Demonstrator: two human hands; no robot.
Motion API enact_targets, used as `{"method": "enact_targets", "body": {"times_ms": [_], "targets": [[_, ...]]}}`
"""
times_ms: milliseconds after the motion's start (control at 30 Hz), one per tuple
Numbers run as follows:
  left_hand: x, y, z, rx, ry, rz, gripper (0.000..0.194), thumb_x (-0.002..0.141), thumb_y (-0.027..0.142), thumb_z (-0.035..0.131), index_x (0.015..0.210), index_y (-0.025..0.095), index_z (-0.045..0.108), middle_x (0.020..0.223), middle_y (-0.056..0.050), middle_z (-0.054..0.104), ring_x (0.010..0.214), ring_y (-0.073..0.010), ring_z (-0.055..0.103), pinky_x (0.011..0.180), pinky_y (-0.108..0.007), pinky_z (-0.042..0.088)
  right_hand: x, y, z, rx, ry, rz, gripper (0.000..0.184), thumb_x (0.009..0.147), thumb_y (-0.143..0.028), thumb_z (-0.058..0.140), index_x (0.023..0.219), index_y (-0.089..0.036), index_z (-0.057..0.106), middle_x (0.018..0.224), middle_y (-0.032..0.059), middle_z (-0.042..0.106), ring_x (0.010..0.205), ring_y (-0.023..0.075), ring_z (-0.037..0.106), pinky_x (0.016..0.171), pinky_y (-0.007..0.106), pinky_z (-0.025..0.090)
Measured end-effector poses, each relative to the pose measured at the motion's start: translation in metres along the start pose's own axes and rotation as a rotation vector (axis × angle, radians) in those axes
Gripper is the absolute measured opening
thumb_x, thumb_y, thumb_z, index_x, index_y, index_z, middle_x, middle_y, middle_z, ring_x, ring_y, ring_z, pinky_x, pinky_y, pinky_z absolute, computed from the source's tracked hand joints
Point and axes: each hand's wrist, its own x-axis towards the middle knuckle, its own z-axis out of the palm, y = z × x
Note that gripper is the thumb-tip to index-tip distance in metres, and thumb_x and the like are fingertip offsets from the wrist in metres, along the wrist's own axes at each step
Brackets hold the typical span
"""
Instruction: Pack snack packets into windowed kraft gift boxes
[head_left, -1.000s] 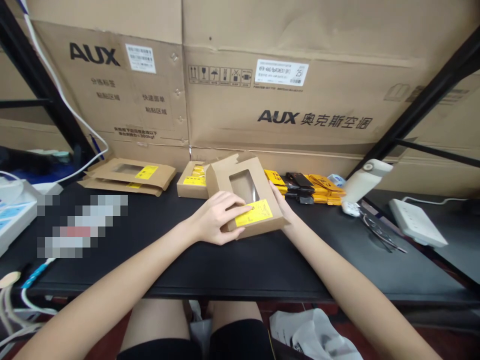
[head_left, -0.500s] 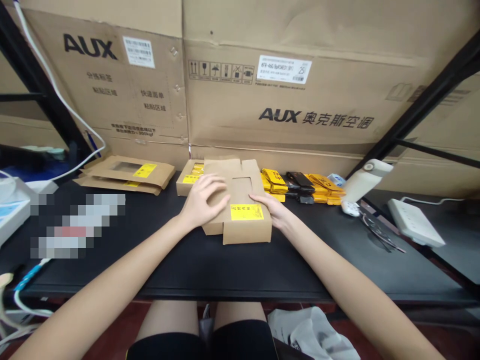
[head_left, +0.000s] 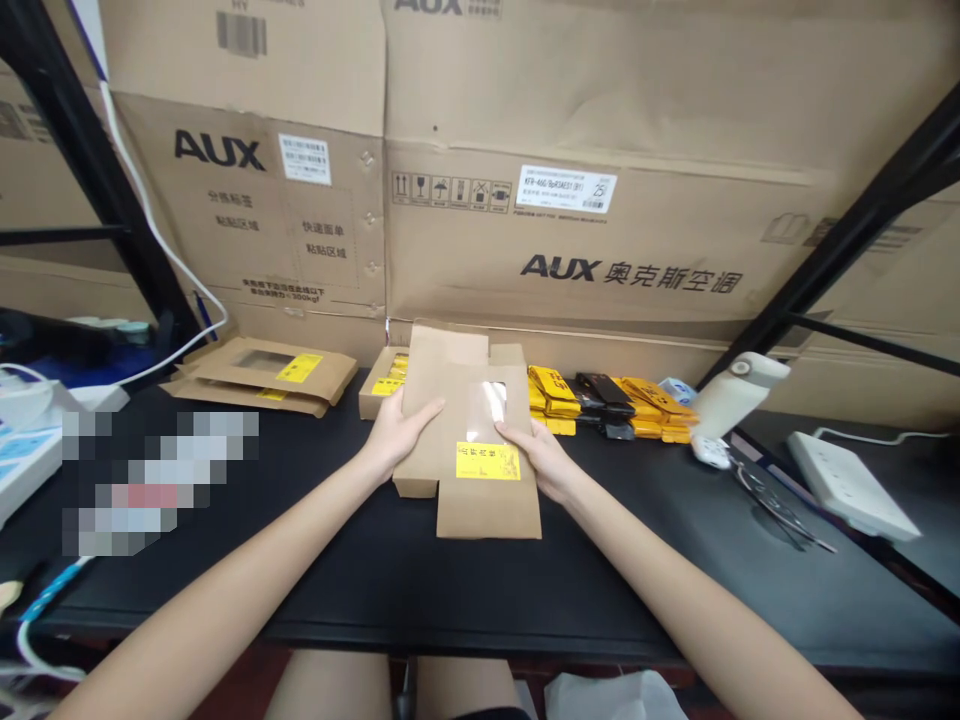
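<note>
A partly folded brown cardboard box (head_left: 427, 400) with a clear window and a yellow label (head_left: 487, 461) is held in front of me above the black table. My left hand (head_left: 399, 432) grips its left edge, thumb on top and fingers hidden beneath. At the right edge my right hand (head_left: 546, 455) clasps it, its thumb near the window. Flaps stick out at the far and near ends. Behind it on the left, another box (head_left: 373, 400) holding yellow packets is partly covered. Yellow and black packets (head_left: 600, 400) stand in a row just right of the held box.
Flat window boxes (head_left: 262, 372) are stacked at the back left. On the right are a white bottle (head_left: 739, 395), eyeglasses (head_left: 780, 510) and a white power strip (head_left: 851, 485). Large cardboard sheets (head_left: 637, 230) form the back wall, between black shelf posts (head_left: 840, 240).
My left hand has moved from the box's top face to its left edge. The box now lies flatter, its near flap turned outward. My view has tilted slightly upward.
</note>
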Motion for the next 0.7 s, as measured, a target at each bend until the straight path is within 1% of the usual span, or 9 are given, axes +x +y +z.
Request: {"method": "enact_targets", "body": {"times_ms": [100, 167, 267, 333, 433, 500, 600, 633, 700], "targets": [[0.001, -0.003, -0.001, -0.053, -0.005, -0.021, 0.036, 0.074, 0.034, 0.068, 0.107, 0.020, 0.062, 0.116, -0.011, 0.067, 0.104, -0.0296, 0.064, 0.089, -0.049, 0.054, 0.000, -0.003, -0.001, -0.004, -0.004, 0.010, 0.031, 0.073, -0.030, 0.069, 0.100, -0.016, 0.064, 0.094, 0.0088, 0.072, 0.081, 0.0202, 0.070, 0.076, 0.033, 0.058], [0.001, -0.005, 0.000, -0.064, -0.027, -0.026, 0.036, 0.076, 0.036, 0.067, 0.107, 0.020, 0.062, 0.117, -0.010, 0.066, 0.106, -0.0291, 0.063, 0.090, -0.047, 0.053, 0.001, -0.004, -0.002, -0.006, 0.002, 0.004, 0.031, 0.075, -0.033, 0.067, 0.101, -0.017, 0.065, 0.097, 0.0095, 0.072, 0.082, 0.0210, 0.070, 0.077, 0.034, 0.058], [0.000, -0.010, 0.002, -0.018, -0.100, -0.009, 0.037, 0.080, 0.044, 0.060, 0.107, 0.019, 0.063, 0.117, -0.010, 0.067, 0.106, -0.0289, 0.063, 0.090, -0.045, 0.052, 0.003, -0.006, -0.004, -0.019, 0.088, -0.045, 0.031, 0.079, -0.038, 0.062, 0.102, -0.018, 0.066, 0.105, 0.0093, 0.070, 0.090, 0.0223, 0.069, 0.081, 0.035, 0.057], [0.000, -0.011, 0.003, 0.037, -0.131, 0.020, 0.041, 0.082, 0.050, 0.054, 0.105, 0.017, 0.064, 0.114, -0.010, 0.068, 0.107, -0.0291, 0.062, 0.091, -0.043, 0.051, 0.004, -0.006, -0.006, -0.044, 0.144, -0.074, 0.031, 0.079, -0.039, 0.062, 0.101, -0.018, 0.067, 0.105, 0.0085, 0.070, 0.093, 0.0231, 0.068, 0.081, 0.035, 0.057], [0.001, -0.012, 0.001, 0.087, -0.129, 0.036, 0.045, 0.083, 0.055, 0.049, 0.100, 0.017, 0.066, 0.110, -0.009, 0.070, 0.107, -0.0294, 0.062, 0.092, -0.042, 0.049, 0.007, -0.002, -0.009, -0.072, 0.151, -0.099, 0.030, 0.077, -0.040, 0.064, 0.097, -0.018, 0.068, 0.099, 0.0081, 0.072, 0.089, 0.0242, 0.069, 0.078, 0.035, 0.058], [0.002, -0.012, -0.001, 0.072, -0.127, 0.002, 0.043, 0.082, 0.054, 0.050, 0.097, 0.017, 0.068, 0.105, -0.008, 0.071, 0.103, -0.0298, 0.063, 0.090, -0.042, 0.049, 0.009, 0.001, -0.010, -0.080, 0.141, -0.114, 0.032, 0.075, -0.041, 0.065, 0.099, -0.019, 0.068, 0.097, 0.0077, 0.072, 0.086, 0.0241, 0.069, 0.077, 0.036, 0.058], [0.004, -0.011, -0.003, 0.052, -0.113, -0.052, 0.040, 0.082, 0.051, 0.051, 0.094, 0.017, 0.068, 0.101, -0.008, 0.072, 0.099, -0.0305, 0.065, 0.088, -0.043, 0.050, 0.011, 0.005, -0.011, -0.102, 0.125, -0.112, 0.036, 0.074, -0.043, 0.066, 0.101, -0.019, 0.067, 0.100, 0.0073, 0.072, 0.088, 0.0245, 0.069, 0.078, 0.037, 0.058], [0.004, -0.012, -0.003, 0.065, -0.103, -0.047, 0.040, 0.082, 0.051, 0.051, 0.094, 0.017, 0.068, 0.102, -0.009, 0.072, 0.100, -0.0305, 0.065, 0.088, -0.043, 0.050, 0.012, 0.005, -0.012, -0.109, 0.125, -0.111, 0.036, 0.074, -0.043, 0.066, 0.101, -0.019, 0.067, 0.102, 0.0074, 0.071, 0.089, 0.0248, 0.069, 0.078, 0.037, 0.057], [0.003, -0.013, -0.002, 0.118, -0.084, 0.018, 0.039, 0.083, 0.049, 0.051, 0.101, 0.017, 0.066, 0.110, -0.009, 0.069, 0.106, -0.0294, 0.062, 0.092, -0.042, 0.048, 0.012, 0.006, -0.012, -0.124, 0.138, -0.122, 0.036, 0.073, -0.044, 0.067, 0.099, -0.019, 0.068, 0.104, 0.0076, 0.071, 0.092, 0.0252, 0.068, 0.079, 0.036, 0.057]]}}
